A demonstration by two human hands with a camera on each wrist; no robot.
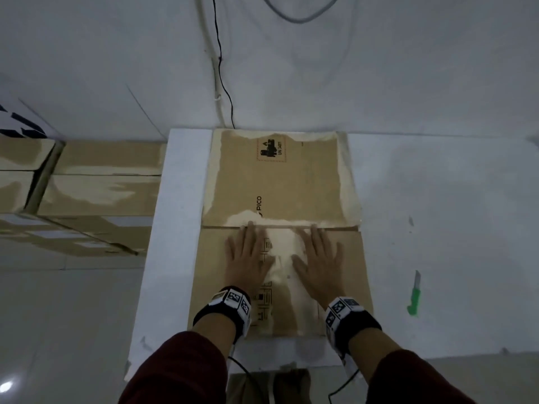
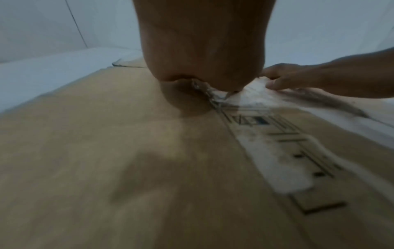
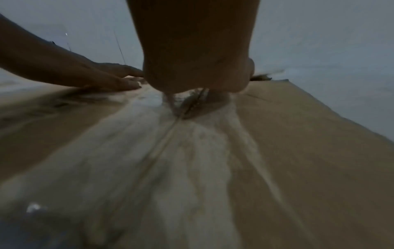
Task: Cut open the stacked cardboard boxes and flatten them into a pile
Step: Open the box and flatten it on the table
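I am pressing my left hand (image 1: 247,255) and right hand (image 1: 318,255) flat, fingers straight, on the near half of the flattened box (image 1: 280,185) lying on the white bench (image 1: 437,199). The green knife (image 1: 415,295) is lying to the right. More boxes (image 1: 96,185) are sitting far left.

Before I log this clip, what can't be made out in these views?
- Flattened box: the labels beneath the left hand and right hand are covered in the head view, and glare whitens them.
- Both wrist views: the wrists hide the fingers.
- Green knife: too small to show its blade.
- Box stack: cut off by the left edge.
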